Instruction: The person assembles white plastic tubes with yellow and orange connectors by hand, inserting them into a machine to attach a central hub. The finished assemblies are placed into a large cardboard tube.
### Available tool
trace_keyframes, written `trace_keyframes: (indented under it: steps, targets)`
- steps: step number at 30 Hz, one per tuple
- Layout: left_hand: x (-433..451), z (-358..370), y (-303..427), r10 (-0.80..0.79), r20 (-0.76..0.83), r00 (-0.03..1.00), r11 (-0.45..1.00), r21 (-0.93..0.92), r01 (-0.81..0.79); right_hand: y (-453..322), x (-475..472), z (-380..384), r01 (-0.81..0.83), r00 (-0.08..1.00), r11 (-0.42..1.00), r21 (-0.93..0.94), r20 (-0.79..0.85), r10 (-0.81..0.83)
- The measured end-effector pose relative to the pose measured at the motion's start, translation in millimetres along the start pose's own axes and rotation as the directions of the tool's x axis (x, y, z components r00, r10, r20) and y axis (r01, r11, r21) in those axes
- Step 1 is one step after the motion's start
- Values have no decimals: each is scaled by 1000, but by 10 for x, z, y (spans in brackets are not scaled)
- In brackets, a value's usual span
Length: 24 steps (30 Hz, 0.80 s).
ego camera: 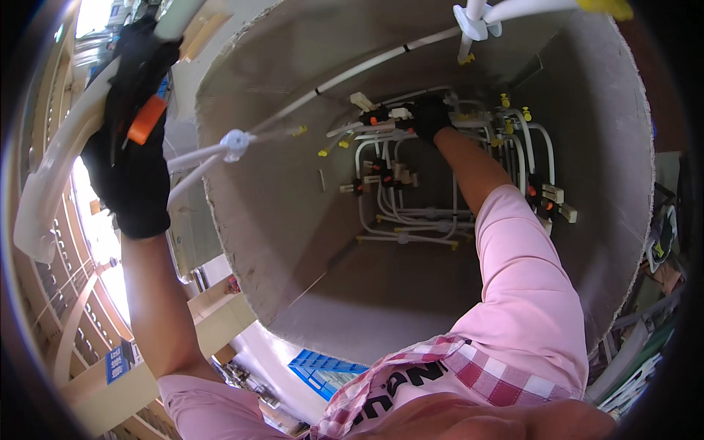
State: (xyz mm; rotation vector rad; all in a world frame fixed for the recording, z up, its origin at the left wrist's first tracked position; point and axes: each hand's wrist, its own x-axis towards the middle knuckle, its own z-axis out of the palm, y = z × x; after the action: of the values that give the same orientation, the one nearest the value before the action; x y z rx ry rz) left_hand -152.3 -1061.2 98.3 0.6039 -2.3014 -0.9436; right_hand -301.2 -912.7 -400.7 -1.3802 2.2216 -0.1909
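Observation:
My left hand [132,170], in a black glove, is raised at the left and gripped around a white plastic tube assembly. The thick, bent tube [55,170] of this assembly looms close to the camera, and an orange piece [147,120] shows against the glove. Deep inside a large grey bin [242,264] is my right hand [432,118], also black-gloved. It touches a pile of bent white tube assemblies [410,212] with yellow end caps. Beside that hand lie black fittings with orange parts and a cream clip [362,102]. My right fingers are mostly hidden, so their grip is unclear.
The bin's rough-cut rim surrounds my right arm. A thin white tube [363,69] with a pale blue-white connector [235,144] crosses the opening. Another connector [476,22] hangs at the top. A blue plastic crate [319,368] stands below the bin, and beige beams [225,322] are at the left.

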Motion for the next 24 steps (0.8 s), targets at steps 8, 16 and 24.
trace_keyframes:
  steps: [8,16,24]
  targets:
    - [168,483,-553,37,253,967,669,712,-212,40,79,259,16,993,903,429,-116,38]
    - [-1625,-387,-107,-86,330,940,306,907,-291,95,232,56,39,949,991,126,-316,3]
    - [-4062,-757,194,-300,-167,939,317,911,263,155,549,-196,-509,829,808,298,-85,553]
